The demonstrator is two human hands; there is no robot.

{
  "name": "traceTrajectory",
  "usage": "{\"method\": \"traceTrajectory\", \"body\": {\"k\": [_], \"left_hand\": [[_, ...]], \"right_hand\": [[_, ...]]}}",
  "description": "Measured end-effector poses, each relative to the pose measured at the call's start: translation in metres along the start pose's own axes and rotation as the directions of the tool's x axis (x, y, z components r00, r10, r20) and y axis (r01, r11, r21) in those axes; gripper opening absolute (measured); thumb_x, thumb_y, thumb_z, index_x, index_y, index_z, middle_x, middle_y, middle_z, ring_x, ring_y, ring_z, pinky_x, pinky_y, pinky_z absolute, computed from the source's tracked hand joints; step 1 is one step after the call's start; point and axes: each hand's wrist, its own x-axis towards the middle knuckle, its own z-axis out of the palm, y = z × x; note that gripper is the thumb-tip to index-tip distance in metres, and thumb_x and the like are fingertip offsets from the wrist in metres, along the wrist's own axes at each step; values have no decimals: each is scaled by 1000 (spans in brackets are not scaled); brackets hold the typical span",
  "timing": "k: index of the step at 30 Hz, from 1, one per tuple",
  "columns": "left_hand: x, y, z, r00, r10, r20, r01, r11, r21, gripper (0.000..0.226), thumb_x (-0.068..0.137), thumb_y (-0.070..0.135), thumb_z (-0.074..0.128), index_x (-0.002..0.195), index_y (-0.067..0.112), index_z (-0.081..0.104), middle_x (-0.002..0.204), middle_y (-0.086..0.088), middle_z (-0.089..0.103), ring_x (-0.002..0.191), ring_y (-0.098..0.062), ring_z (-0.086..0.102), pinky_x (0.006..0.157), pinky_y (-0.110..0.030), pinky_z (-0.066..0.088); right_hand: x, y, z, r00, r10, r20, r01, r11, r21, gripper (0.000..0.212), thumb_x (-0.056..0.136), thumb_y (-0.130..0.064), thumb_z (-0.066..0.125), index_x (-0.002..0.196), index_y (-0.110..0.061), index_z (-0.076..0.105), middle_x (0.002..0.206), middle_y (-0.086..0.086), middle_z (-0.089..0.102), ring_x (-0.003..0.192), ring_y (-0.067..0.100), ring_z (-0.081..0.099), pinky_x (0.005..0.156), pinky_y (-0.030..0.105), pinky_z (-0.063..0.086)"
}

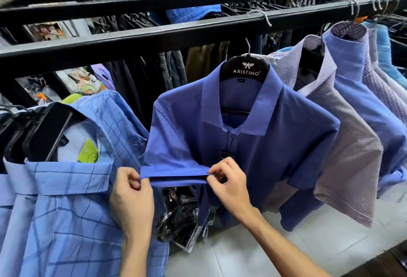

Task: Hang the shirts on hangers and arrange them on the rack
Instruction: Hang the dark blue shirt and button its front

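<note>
— What takes up most of the view?

— The black rack [154, 36], its rails running across the whole upper half, with trousers hanging in the dark behind it. Pale floor tiles [297, 232] show below on the right.

— And the shirts?

— A light blue checked shirt [72, 210] fills the lower left, hung among other black hangers. In the middle hangs a solid blue short-sleeved shirt [253, 144], collar buttoned, facing the camera. To its right a row follows along the rail: a pale lilac checked shirt [343, 144] just beside it, then another blue shirt [363, 105] and more beyond.

— What is the blue one hanging on?

— A black hanger [246, 70] printed ARISTINO, its metal hook going up towards the rail.

— The hands?

— Both are on the hem of the blue shirt's sleeve, which is stretched level between them. The left hand [132, 199] pinches the outer end between thumb and curled fingers. The right hand [229, 182] pinches the inner end, close to the shirt's front, fingertips closed on the fabric.

— Anything smaller?

— A dark tag [226, 153] on the placket, a yellow-green label [88, 151] inside the checked shirt's collar, and crinkled clear bags [178, 217] under the sleeve.
</note>
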Motion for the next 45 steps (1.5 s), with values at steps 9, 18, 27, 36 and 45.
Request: {"method": "traceTrajectory", "body": {"k": [9, 18, 27, 36, 45], "left_hand": [[-8, -26, 14, 963, 114, 244, -116, 993, -5, 43, 71, -17, 60, 83, 25, 61, 55, -1, 35, 54, -25, 43, 57, -36, 40], [-10, -42, 20, 985, 157, 77, -152, 986, -63, 35, 65, -20, 72, 77, 11, 59, 79, -6, 56, 67, -27, 53, 67, -18, 35], [-22, -41, 25, 957, 174, 231, -157, 984, -88, 44, 64, -19, 71, 71, 22, 56, 62, -1, 46, 64, -18, 46, 60, -20, 35], [-18, -37, 23, 905, 210, 371, -194, 978, -80, 45, 65, -17, 70, 70, 27, 62, 57, -3, 40, 60, -15, 45, 57, -20, 34], [-27, -6, 37, 760, 277, 588, -164, 957, -240, 19, 85, 20, 80, 92, 36, 73, 59, 7, 53, 58, -4, 49, 62, -16, 41]], "right_hand": [[-6, 31, -6, 920, -41, 390, 97, 987, -127, 10, 84, -5, 64, 88, -14, 67, 89, -5, 54, 74, 0, 50, 73, 11, 38], [-26, 31, 7, 989, 116, 92, -113, 993, -41, 18, 83, 1, 66, 80, -16, 62, 83, -5, 54, 71, 9, 55, 66, 18, 44], [-25, 39, -9, 991, 132, 37, -131, 991, -23, 16, 81, -2, 74, 80, -17, 70, 83, -9, 60, 76, 11, 62, 68, 18, 48], [-24, 35, -1, 964, 104, 245, -97, 994, -41, 10, 82, -8, 73, 88, -16, 73, 89, -7, 60, 79, 6, 62, 73, 18, 49], [32, -44, -30, 974, 58, 220, -95, 983, 159, 23, 92, -20, 75, 115, -18, 74, 103, -4, 73, 95, 14, 73, 87, 37, 58]]}}
